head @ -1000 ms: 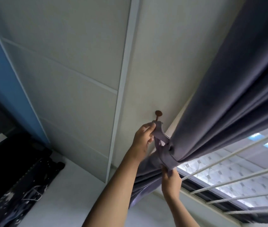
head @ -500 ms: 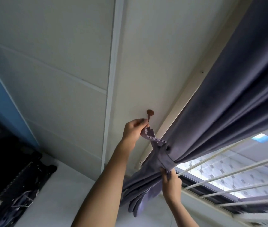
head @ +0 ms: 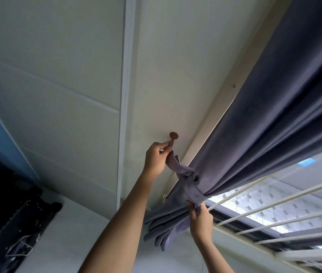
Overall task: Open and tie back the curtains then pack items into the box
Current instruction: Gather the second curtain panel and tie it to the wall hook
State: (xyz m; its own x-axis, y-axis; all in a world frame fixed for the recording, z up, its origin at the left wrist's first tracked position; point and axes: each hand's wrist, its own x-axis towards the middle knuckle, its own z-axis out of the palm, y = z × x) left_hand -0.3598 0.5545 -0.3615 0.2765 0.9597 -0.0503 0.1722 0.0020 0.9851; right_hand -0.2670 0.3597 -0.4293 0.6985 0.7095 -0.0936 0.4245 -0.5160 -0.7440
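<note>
I am in the tie-back step, not yet the packing; the curtain (head: pixel 264 138) is already drawn to the side of the window (head: pixel 286 196) and bunched, and a band of the same purple cloth, the tieback (head: pixel 192 191), is wrapped round the gathered folds. My left hand (head: pixel 156 160) pinches the free end of the tieback between thumb and fingertips, right under the small brown hook (head: pixel 173 137) fixed to the pale wall (head: pixel 77 85); the cloth end sits just beside the stem of the hook, but I cannot tell whether its loop is over the stem or only touching it. My right hand (head: pixel 200 215) is clamped on the curtain just beneath the band, fingers curled into the folds, holding the bundle steady; the two hands are well apart, one at the hook, one at the bundle.

The next move, as I judge it, calls for lifting the loop a little and slipping it over the head of the hook, then letting go slowly to see that it holds; the right hand should keep the folds together until the band takes the weight, or the bundle may slide out and fall loose. White bars cross the window beyond the curtain; the box and the items for packing are not in view, so that part is untouched as far as I can see.
</note>
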